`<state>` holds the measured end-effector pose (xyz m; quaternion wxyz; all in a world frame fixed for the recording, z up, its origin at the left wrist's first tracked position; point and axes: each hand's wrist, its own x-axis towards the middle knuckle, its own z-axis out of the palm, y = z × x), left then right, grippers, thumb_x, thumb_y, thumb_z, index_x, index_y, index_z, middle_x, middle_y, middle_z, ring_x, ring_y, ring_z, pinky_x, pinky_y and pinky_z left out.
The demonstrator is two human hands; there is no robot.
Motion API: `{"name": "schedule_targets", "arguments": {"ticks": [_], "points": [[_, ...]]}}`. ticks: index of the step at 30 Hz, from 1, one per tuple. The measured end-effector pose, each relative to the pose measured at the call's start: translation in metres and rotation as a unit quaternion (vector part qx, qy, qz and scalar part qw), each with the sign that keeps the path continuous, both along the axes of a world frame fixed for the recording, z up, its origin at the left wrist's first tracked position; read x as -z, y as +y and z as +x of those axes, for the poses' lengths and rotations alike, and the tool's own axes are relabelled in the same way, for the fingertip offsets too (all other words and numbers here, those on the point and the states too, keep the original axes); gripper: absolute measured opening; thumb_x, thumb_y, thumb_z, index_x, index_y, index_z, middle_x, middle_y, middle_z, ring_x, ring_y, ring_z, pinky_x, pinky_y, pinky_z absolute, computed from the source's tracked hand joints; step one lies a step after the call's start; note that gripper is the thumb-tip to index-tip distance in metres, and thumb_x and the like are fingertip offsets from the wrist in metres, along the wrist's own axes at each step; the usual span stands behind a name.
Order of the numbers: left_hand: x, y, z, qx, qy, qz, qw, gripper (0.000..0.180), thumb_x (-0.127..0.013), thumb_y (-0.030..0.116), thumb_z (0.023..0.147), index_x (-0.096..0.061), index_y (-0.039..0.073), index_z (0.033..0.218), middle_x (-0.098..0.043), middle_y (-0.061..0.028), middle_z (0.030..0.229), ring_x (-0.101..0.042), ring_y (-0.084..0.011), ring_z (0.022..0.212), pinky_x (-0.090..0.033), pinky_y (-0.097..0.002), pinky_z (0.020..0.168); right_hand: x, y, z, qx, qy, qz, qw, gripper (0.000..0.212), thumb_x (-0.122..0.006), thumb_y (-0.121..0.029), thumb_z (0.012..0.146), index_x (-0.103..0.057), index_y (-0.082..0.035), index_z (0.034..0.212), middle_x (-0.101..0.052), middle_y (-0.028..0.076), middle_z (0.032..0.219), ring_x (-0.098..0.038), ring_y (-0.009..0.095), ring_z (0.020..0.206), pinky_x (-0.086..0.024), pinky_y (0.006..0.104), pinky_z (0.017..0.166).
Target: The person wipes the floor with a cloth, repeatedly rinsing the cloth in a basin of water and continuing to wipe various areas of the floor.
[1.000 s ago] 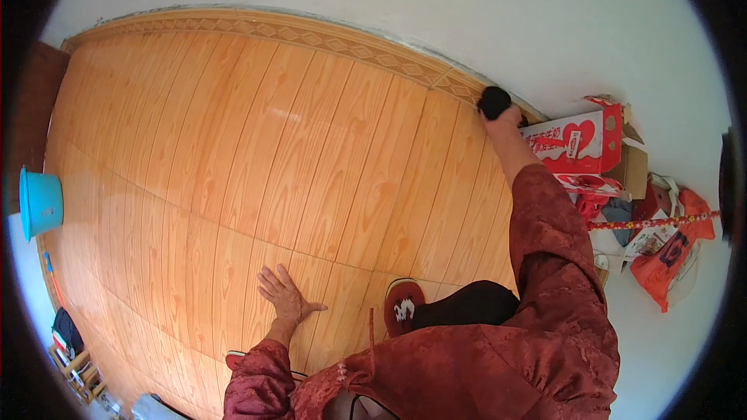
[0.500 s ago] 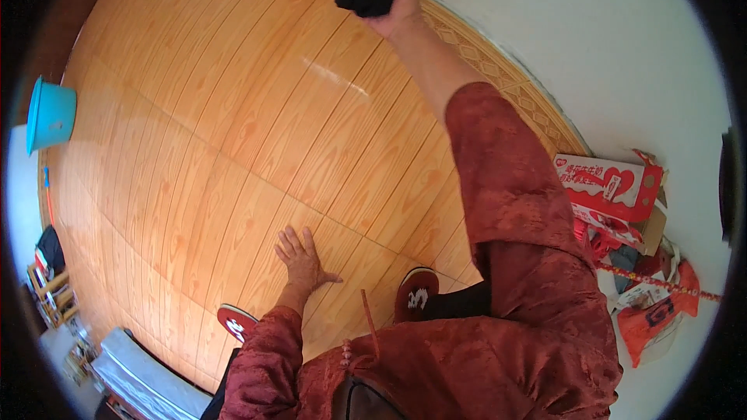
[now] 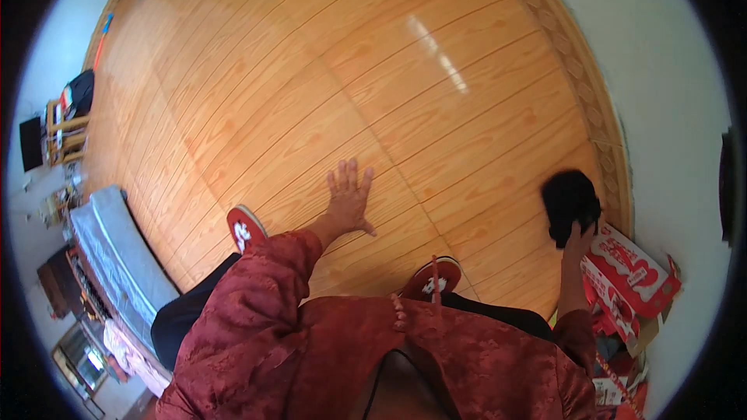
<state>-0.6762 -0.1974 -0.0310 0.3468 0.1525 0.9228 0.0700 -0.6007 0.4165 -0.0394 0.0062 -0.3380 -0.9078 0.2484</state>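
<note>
Your hands are well apart. Your right hand (image 3: 577, 239) grips the near end of the black cloth (image 3: 570, 196), some fingers hidden by it; your left hand (image 3: 348, 206) holds nothing, fingers spread above or on the floor (image 3: 303, 101), and you cannot tell from here whether it touches. The cloth sits by the floor's right edge, just beside the skirting (image 3: 582, 82); whether it presses down or hangs slightly clear is not plain.

The red-and-white carton (image 3: 632, 271) lies right next to your right wrist, so a careless elbow or sleeve could knock it or drag it along. A loose grip on only one end could let the cloth bunch or slip away. You lean low between your red shoes, the left (image 3: 246, 228) and the right (image 3: 437, 276); if the glossy floor is slick, reaching too far right could cost you balance.
</note>
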Motion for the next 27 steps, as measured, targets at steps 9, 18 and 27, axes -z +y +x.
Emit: {"name": "schedule_targets", "arguments": {"ticks": [9,18,27], "points": [[0.006,0.015,-0.015,0.042,-0.027,0.059,0.997,0.154,-0.081,0.072,0.044,0.000,-0.001,0.152,0.007,-0.0410,0.152,0.012,-0.0602,0.139,0.004,-0.0742,0.105,0.066,0.021,0.030,0.098,-0.272,0.305,0.907,0.078,-0.060,-0.052,0.086,-0.030,-0.018,0.150,-0.045,0.022,0.135,-0.050,0.043,0.118,-0.045,0.0555,0.094],[-0.002,0.004,-0.008,0.032,-0.055,-0.019,0.998,0.153,-0.080,0.073,0.045,0.001,0.001,0.154,0.005,-0.0386,0.153,0.010,-0.0590,0.140,0.003,-0.0741,0.106,0.027,-0.320,-0.268,-0.097,-0.010,0.213,0.972,0.065,-0.068,-0.031,0.080,-0.043,-0.008,0.134,-0.041,0.024,0.137,-0.040,0.042,0.126,-0.038,0.0578,0.097],[-0.017,0.010,-0.021,0.023,-0.071,-0.038,0.996,0.150,-0.080,0.072,0.048,0.003,0.004,0.154,0.006,-0.0363,0.155,0.011,-0.0558,0.142,0.003,-0.0723,0.107,-0.007,-0.484,-0.401,-0.301,0.029,-0.011,0.953,0.055,-0.060,-0.020,0.087,-0.045,-0.009,0.138,-0.044,0.022,0.140,-0.046,0.038,0.121,-0.041,0.0483,0.098]]}}
